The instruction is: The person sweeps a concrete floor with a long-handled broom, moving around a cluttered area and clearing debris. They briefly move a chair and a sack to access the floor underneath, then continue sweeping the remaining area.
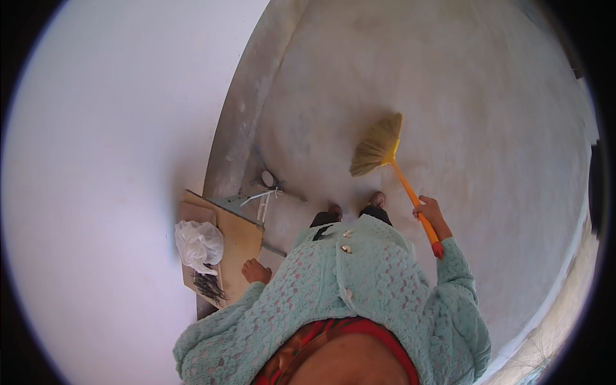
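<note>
My right hand [431, 212] is closed around the orange handle of a broom [377, 146]. The broom's fan of tan bristles, bound in yellow, rests on the floor ahead of my feet. Toward me, the handle ends in a red cap by my right wrist. On the left, my left hand [257, 271] is at the edge of a small wooden table [242, 247], with its fingers curled in and nothing visible in them. A crumpled white plastic bag [199, 245] lies on that table, next to a bundle of dark, thin strands [209, 287].
A white wall [115, 160] with a grey lower band [247, 96] runs along the left. Beyond the table, a round pale object [267, 178] and a thin light-coloured frame [263, 204] stand near the wall's foot. The grey floor [475, 109] stretches ahead and right.
</note>
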Tool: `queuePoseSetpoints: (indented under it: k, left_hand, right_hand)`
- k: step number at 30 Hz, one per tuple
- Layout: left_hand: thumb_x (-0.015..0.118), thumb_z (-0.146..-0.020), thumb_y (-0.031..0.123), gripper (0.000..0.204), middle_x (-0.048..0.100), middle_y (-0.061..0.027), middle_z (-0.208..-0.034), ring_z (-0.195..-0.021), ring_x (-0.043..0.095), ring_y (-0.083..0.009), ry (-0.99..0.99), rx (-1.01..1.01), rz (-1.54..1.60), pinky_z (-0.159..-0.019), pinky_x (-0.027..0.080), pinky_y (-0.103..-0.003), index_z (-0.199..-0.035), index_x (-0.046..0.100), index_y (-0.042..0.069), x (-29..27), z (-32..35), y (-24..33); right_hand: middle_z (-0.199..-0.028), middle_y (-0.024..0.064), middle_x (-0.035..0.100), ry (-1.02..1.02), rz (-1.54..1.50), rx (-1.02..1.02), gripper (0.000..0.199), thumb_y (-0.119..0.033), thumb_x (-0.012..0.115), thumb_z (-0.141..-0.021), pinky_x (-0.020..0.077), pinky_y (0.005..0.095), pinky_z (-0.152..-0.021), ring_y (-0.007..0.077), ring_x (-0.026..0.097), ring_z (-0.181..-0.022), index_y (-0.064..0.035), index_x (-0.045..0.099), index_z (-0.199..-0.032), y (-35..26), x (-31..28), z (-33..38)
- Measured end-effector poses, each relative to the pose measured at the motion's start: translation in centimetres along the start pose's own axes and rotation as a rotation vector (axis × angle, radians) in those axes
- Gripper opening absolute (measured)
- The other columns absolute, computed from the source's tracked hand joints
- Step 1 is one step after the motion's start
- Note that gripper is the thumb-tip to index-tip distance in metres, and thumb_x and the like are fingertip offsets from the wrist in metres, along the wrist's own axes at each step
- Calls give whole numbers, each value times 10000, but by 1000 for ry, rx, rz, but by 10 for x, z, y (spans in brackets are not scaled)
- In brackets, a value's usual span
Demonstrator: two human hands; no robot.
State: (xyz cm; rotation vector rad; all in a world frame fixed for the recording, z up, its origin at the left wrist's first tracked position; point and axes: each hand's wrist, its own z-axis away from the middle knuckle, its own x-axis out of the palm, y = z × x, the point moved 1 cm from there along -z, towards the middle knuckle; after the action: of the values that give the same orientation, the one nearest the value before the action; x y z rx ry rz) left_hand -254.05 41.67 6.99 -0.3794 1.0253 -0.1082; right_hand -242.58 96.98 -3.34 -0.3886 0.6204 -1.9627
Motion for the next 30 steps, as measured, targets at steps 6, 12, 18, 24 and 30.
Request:
queuePoseSetpoints:
  k: [6,12,18,24,30]
  left_hand:
    - [595,-591,177,456,487,-155,-974,-938,445,-312,106,166,161,-817,348,-402,-1008,505,18,-63,8,70]
    - [610,-603,188,408,517,-146,-957,-906,485,-318,221,390,344,-764,400,-411,-974,540,32,-70,-27,122]
    - [601,-626,206,379,519,-134,-951,-897,490,-310,142,579,398,-762,403,-403,-965,546,47,-78,-82,177]
    - [603,-632,206,361,534,-146,-928,-868,519,-315,21,677,563,-738,423,-397,-948,562,36,-104,-166,246]
    - [598,-660,195,339,531,-170,-898,-826,524,-325,-24,817,636,-724,428,-391,-946,558,17,-129,-230,251]
  right_hand:
    - [-498,112,487,98,-126,-58,603,80,521,-623,371,268,-330,177,469,-357,116,335,-1196,-32,-55,-17]
    - [-523,92,482,200,-174,-156,625,61,494,-651,385,246,-354,147,457,-388,75,296,-1244,-103,-36,9]
    - [-543,88,493,55,-122,-191,651,49,511,-654,404,236,-380,141,469,-417,44,286,-1265,-162,-3,21]
    - [-586,123,533,-151,-125,-118,618,51,545,-639,411,255,-386,159,509,-442,62,348,-1225,-196,52,-65]
    - [-577,133,545,-100,36,-33,605,58,562,-624,414,264,-390,174,520,-437,69,380,-1201,-216,83,-109]
